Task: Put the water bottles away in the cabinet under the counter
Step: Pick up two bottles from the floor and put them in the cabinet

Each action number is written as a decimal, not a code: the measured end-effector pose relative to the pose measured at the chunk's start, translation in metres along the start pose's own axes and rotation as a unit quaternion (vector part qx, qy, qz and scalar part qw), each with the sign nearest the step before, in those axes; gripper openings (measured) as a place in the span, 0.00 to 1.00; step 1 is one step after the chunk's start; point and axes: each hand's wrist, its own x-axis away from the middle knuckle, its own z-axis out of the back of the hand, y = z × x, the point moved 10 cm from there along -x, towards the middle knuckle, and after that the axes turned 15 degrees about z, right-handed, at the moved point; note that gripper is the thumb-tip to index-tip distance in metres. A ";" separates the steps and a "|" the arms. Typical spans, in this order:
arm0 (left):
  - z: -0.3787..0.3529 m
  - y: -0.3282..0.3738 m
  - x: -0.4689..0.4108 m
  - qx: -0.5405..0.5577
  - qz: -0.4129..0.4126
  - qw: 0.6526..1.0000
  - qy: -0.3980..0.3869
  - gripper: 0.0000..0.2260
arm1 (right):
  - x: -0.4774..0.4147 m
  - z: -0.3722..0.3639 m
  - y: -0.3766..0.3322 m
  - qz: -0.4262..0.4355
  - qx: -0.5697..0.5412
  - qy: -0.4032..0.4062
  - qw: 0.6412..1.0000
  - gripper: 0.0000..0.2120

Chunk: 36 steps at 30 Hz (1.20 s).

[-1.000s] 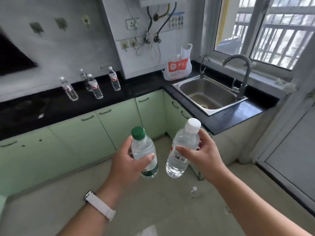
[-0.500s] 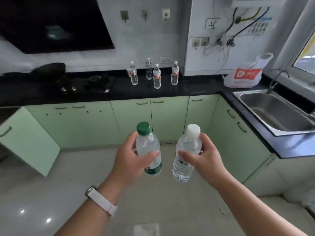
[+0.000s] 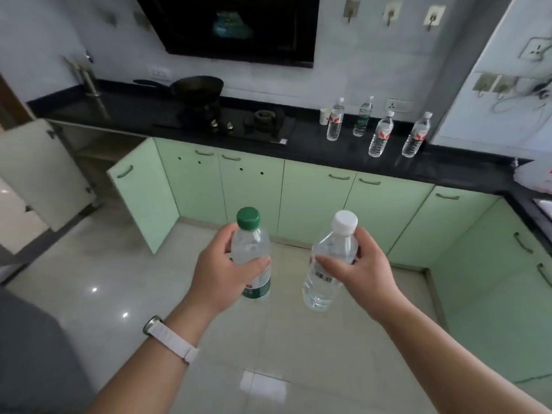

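Note:
My left hand (image 3: 222, 270) grips a clear water bottle with a green cap and green label (image 3: 252, 252), held upright over the floor. My right hand (image 3: 363, 271) grips a clear water bottle with a white cap (image 3: 330, 264), tilted slightly left. Both hang in front of the light green cabinets under the black counter (image 3: 307, 144). At the left, one cabinet stands with its green door (image 3: 143, 192) swung open and a dark inside (image 3: 98, 150). Several more water bottles (image 3: 380, 134) stand on the counter at the right.
A black pan (image 3: 197, 86) sits on a gas hob (image 3: 239, 124), with a dark range hood above. A paper cup (image 3: 325, 115) stands by the bottles. A pale door panel (image 3: 38, 171) hangs open at far left. Shut green cabinets (image 3: 507, 264) line the right side; glossy tiled floor below.
The view has swung left: the sink and window have left the frame, and the hob and open cabinet have come in. Both hands keep their bottles in the same grip.

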 end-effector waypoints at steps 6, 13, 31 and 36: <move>0.065 -0.022 -0.003 0.018 0.021 0.996 0.080 0.20 | -0.025 -0.065 -0.018 0.029 -0.001 -0.068 0.997 0.20; 0.107 -0.043 -0.014 0.006 0.061 0.989 0.133 0.19 | -0.061 -0.132 -0.010 0.034 -0.037 -0.137 0.989 0.21; 0.149 -0.041 -0.171 -0.018 0.153 0.946 0.286 0.20 | -0.275 -0.250 0.030 0.059 -0.106 -0.266 0.956 0.22; 0.168 -0.038 -0.195 -0.013 0.167 0.934 0.316 0.22 | -0.310 -0.294 0.022 0.083 -0.111 -0.297 0.945 0.22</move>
